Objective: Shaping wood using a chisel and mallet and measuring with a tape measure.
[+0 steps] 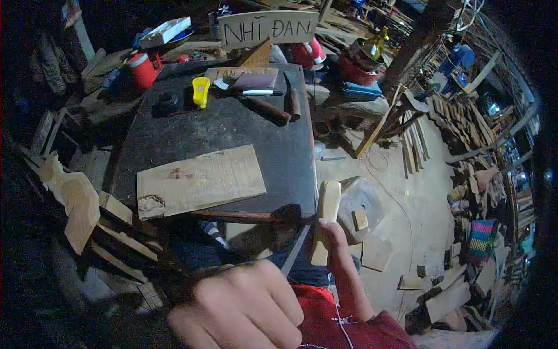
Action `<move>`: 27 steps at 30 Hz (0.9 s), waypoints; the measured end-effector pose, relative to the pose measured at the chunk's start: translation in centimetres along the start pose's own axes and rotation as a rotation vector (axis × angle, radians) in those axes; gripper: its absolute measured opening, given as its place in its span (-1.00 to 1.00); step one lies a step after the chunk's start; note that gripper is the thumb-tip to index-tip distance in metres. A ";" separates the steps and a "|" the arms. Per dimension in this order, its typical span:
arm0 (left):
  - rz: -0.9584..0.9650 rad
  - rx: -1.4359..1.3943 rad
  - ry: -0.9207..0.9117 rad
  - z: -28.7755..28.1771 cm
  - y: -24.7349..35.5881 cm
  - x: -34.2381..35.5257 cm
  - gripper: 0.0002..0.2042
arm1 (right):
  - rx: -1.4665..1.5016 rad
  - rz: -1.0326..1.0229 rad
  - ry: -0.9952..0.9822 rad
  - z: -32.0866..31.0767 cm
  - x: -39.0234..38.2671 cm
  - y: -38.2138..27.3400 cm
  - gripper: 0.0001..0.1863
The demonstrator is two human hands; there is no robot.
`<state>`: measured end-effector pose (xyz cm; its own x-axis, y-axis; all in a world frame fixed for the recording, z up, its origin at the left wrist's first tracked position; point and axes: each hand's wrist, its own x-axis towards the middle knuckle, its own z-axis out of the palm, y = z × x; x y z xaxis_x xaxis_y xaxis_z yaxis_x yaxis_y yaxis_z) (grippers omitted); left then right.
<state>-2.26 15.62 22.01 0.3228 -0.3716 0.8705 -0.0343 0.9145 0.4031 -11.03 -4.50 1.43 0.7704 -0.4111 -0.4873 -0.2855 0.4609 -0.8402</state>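
Note:
My left hand (247,308) is closed in a fist, large and close at the lower middle. A thin grey strip (295,251), like a flat metal blade, sticks up from behind its knuckles; its held end is hidden. My right hand (338,247) grips a pale, rounded wooden piece (329,200) upright beside the table's near right corner, the thumb lying along it. A flat pale wooden board (200,179) with a dark knot at one corner lies on the dark table (232,131) in front of me.
At the table's far side lie a yellow tool (200,92), a black round object (168,102), a marker (261,92) and wooden-handled tools (267,110). A lettered wooden sign (268,28) stands behind. Wood offcuts (447,299) cover the floor at right; a red jug (142,71) is far left.

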 end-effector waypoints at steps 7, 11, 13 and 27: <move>0.468 -0.026 -0.283 -2.0 -2.1 -2.9 -0.81 | 0.006 -0.031 -0.024 -1.0 -0.5 1.3 -0.61; 0.482 0.030 -0.246 -1.3 -1.0 -2.9 -0.88 | 0.011 -0.034 -0.001 0.7 -1.7 0.7 -0.62; 0.435 0.044 -0.326 -1.3 0.3 -2.9 -0.86 | -0.010 -0.052 -0.083 1.3 -2.0 0.6 -0.64; -0.694 1.117 0.957 -12.2 7.7 -20.3 -0.39 | -0.195 -0.278 -0.228 2.0 0.9 -0.5 -0.53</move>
<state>2.45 32.19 4.03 0.9910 -0.0207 0.1319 -0.1334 -0.1012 0.9859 -9.04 -3.50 1.91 0.9337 -0.3042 -0.1888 -0.1346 0.1903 -0.9725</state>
